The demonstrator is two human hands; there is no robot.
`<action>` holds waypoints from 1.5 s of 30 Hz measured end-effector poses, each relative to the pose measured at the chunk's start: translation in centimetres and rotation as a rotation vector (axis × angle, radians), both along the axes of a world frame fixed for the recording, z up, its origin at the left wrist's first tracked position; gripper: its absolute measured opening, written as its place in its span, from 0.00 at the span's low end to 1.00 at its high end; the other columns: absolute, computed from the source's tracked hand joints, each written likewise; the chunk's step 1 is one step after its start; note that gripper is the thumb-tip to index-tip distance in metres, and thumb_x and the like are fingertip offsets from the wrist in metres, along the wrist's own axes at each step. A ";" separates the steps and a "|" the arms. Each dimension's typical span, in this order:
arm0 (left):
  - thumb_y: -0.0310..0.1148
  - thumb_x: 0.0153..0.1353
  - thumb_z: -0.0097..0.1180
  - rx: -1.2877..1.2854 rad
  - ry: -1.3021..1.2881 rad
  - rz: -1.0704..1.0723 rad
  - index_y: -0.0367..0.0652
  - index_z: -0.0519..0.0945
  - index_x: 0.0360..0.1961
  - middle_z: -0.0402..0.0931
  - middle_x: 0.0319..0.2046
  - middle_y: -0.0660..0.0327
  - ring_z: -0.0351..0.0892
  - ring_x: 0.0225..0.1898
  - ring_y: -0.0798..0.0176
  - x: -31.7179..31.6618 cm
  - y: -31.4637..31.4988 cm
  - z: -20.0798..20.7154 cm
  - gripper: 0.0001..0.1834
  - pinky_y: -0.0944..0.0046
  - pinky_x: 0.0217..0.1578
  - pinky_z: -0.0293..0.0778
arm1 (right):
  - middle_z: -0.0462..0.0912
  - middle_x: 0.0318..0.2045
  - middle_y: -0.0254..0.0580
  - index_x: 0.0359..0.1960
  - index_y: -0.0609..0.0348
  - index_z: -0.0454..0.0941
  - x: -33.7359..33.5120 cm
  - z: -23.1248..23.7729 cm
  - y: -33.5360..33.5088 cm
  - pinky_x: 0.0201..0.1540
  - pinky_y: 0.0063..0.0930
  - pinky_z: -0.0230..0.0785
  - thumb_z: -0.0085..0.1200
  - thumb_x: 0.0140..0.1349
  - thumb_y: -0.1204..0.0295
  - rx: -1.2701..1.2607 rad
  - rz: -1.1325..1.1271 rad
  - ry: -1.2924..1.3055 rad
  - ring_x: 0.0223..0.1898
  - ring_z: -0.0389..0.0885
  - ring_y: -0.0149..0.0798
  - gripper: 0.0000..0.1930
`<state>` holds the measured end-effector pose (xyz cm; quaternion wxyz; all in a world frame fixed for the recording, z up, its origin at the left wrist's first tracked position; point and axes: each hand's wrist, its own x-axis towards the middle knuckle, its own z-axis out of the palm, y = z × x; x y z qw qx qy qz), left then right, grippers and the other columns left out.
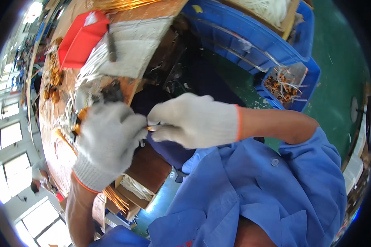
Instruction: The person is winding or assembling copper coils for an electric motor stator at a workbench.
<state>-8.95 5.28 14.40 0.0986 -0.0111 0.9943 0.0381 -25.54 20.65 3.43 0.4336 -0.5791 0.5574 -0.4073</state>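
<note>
Both my hands wear white knitted gloves with orange cuffs and meet in front of my body. My right hand [193, 120] is closed in a pinch, and a small copper-coloured piece [150, 128] shows at its fingertips. My left hand [108, 138] has its fingers curled and touches that same spot from the left; its grip is partly hidden and slightly blurred. Most of the piece is covered by the gloves, so its kind cannot be made out. Below the left wrist, several copper-coloured wires [116, 199] stick out.
A red bin [81, 43] stands on the wooden workbench [130, 88], beside white strips [90, 61] and a dark flat tool [111, 45]. Blue crates [243, 49] stand to the right, a smaller one holding copper-coloured scraps [281, 85]. A cardboard box [150, 166] sits below my hands.
</note>
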 end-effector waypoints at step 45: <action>0.35 0.57 0.82 -0.018 0.271 0.666 0.39 0.80 0.59 0.89 0.46 0.55 0.90 0.48 0.63 7.4 -5.8 -2.0 0.32 0.60 0.54 0.84 | 0.90 0.30 0.50 0.39 0.56 0.88 1.7 2.0 -11.7 0.35 0.52 0.84 0.64 0.64 0.66 -0.712 0.011 0.770 0.34 0.93 0.53 0.08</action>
